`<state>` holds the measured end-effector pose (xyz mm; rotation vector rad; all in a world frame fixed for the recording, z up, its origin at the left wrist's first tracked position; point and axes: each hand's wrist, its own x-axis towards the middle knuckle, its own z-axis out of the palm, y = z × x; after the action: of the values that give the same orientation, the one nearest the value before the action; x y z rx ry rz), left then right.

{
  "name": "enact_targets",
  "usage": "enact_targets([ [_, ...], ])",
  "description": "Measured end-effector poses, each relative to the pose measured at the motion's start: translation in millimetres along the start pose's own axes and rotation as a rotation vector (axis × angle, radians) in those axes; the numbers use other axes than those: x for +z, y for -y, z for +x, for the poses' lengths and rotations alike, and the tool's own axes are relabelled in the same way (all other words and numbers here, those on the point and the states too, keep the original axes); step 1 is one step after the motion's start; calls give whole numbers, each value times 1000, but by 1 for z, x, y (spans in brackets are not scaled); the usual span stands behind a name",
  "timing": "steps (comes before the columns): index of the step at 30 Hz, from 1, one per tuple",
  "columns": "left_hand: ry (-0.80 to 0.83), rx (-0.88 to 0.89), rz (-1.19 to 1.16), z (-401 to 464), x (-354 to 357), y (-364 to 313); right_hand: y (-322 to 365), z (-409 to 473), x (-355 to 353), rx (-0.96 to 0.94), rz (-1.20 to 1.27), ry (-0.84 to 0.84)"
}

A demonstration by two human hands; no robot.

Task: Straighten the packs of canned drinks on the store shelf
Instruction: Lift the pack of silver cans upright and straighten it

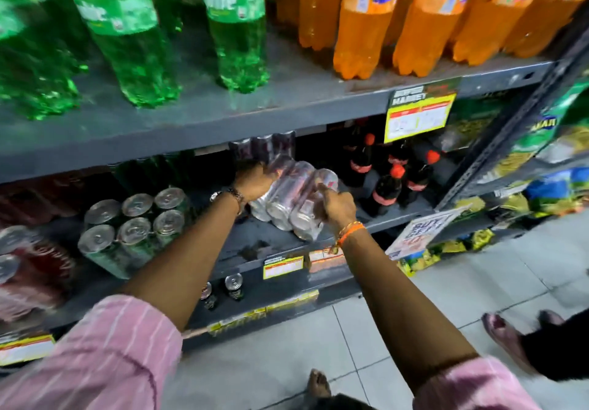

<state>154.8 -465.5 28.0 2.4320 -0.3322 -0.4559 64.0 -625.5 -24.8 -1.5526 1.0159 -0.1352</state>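
Note:
A shrink-wrapped pack of silver cans (291, 197) lies tilted on its side on the middle shelf (271, 237). My left hand (255, 180) grips its far left end and my right hand (338, 207) grips its near right end. Behind it another dark pack of cans (263, 146) stands upright. To the left a green pack of cans (134, 228) stands upright near the shelf edge, and a red pack (28, 269) sits at the far left.
Cola bottles (387, 180) stand right of the held pack. Green and orange bottles fill the upper shelf (255, 103). Price tags hang on the shelf edges. Snack bags sit on the rack at right. Another person's foot (505, 336) is on the tiled floor.

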Motion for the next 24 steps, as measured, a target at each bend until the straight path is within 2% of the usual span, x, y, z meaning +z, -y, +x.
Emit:
enact_targets([
  [3,10,-10,-39,13,9,-4,-4,8,2,-7,-9,48],
  [8,-19,-97,30,19,14,8,2,11,0,-89,-207,95],
  [11,0,-188,-53,16,16,17,6,14,-7,-121,-215,193],
  [15,-93,-250,-174,6,18,26,12,16,-16,-148,-175,245],
  [20,-178,-156,-370,-4,10,23,26,8,-24,-398,-349,174],
  [24,-222,-44,-518,-9,14,22,25,-3,-27,-565,-305,105],
])
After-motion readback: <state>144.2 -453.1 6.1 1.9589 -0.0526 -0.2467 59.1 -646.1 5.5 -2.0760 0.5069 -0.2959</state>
